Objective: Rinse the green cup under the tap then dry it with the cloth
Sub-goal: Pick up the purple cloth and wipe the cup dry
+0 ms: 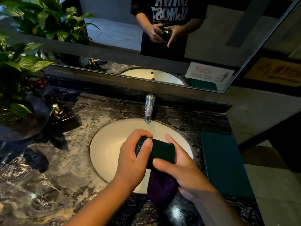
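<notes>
I see a dark marble counter (53, 173) with pale veins, and set into it a white oval sink (110, 149). A chrome tap (149, 108) stands at the back edge, its spout over the basin; I cannot tell whether water runs from it. Behind it a wide mirror (114, 38) shows a dark printed shirt and both hands on the cup. A leafy plant (17, 62) fills the left side in a glass bowl, with a small brass-topped dispenser (56, 109) just beside it. On the right of the sink lies a flat teal mat (224, 163), reaching the counter's end. A small printed sign (210, 72) sits at the mirror's lower right corner. The room is dim, with grey tiled walls.

My left hand (132, 160) curls over one end of the cup (160, 150), thumb across its side, fingers wrapped behind. The cup is dark green and lies on its side above the basin, held between both hands. My right hand (184, 168) cradles the other end, thumb on the near wall, index finger stretched along the far side. Under that palm it also pins the cloth (162, 188), a dark purple one hanging below the cup over the sink's front rim.
</notes>
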